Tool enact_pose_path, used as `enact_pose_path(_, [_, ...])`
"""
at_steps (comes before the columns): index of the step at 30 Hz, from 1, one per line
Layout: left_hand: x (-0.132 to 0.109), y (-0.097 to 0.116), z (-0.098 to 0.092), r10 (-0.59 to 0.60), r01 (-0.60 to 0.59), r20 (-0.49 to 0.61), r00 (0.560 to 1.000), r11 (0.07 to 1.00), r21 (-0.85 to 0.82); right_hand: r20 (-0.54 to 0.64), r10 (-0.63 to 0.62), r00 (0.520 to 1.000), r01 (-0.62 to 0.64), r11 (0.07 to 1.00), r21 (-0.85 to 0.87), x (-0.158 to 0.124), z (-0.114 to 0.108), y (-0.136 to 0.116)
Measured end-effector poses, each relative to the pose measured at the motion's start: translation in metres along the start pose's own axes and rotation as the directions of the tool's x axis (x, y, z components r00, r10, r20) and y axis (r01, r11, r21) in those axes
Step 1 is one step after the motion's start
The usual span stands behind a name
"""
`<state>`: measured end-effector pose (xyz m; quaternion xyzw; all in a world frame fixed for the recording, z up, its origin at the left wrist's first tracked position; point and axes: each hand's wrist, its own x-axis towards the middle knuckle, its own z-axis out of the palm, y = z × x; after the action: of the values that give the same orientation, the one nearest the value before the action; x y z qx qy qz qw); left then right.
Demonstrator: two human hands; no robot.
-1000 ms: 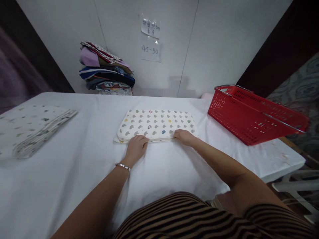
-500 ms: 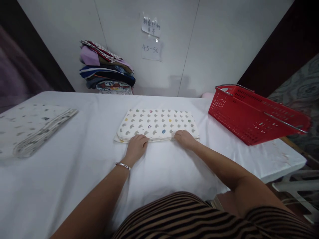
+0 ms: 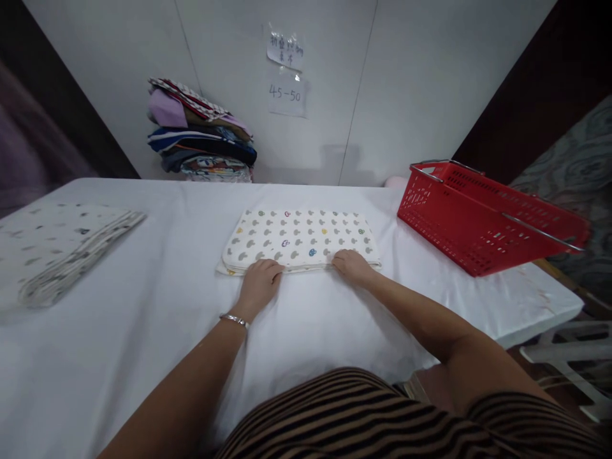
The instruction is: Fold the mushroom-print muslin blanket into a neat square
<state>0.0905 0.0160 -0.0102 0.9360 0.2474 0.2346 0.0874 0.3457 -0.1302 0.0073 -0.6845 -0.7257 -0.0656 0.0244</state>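
White-covered and broad, the desk [image 3: 306, 331] spreads beneath a folded, rectangular white cloth with grey and coloured mushrooms [image 3: 299, 229], which lies near its middle. Well right of this cloth stands a red perforated plastic basket with metal handles [image 3: 471, 220]. Beyond the cloth, off to its left, rises a stack of multicoloured folded fabrics [image 3: 203, 137]; well left on the desk rests a second folded white cloth with a scattered dark print [image 3: 71, 233].

The mushroom cloth's long axis runs left to right, just ahead of the left hand [image 3: 261, 280] and the right hand [image 3: 352, 266], neither clearly nearer: the left meets its near edge toward the left end, the right toward the right. An under-layer peeks out at the near left corner. White covering [image 3: 186, 255] shows on either side of the cloth, with a strip behind it. On each hand the fingers [image 3: 268, 263] lie close together, touching the near edge; whether they pinch its layers, I cannot tell.
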Motion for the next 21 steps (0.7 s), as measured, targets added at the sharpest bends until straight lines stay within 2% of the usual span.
enact_pose_path(6, [0.001,-0.003,0.000,0.026,-0.026,-0.020,0.999,1.000,-0.003,-0.059,0.037,0.998,-0.038,0.999,-0.012,-0.004,0.004,-0.007])
enact_pose_path(10, [0.002,-0.006,0.001,0.038,-0.038,-0.040,0.998,0.999,-0.006,-0.117,0.059,0.991,-0.050,0.996,0.079,-0.010,0.004,-0.006])
enact_pose_path(13, [0.003,-0.008,0.002,0.047,-0.048,-0.043,0.998,0.999,-0.006,-0.167,0.116,0.979,-0.094,0.986,0.138,-0.023,-0.001,0.009])
enact_pose_path(18, [0.003,-0.011,0.005,0.050,-0.050,-0.043,0.998,0.999,0.002,-0.184,0.287,0.940,-0.270,0.956,0.114,-0.060,-0.014,0.051])
enact_pose_path(21, [0.002,-0.011,0.006,0.050,-0.050,-0.042,0.998,0.999,-0.002,-0.165,0.302,0.939,-0.289,0.952,0.101,-0.076,-0.017,0.063])
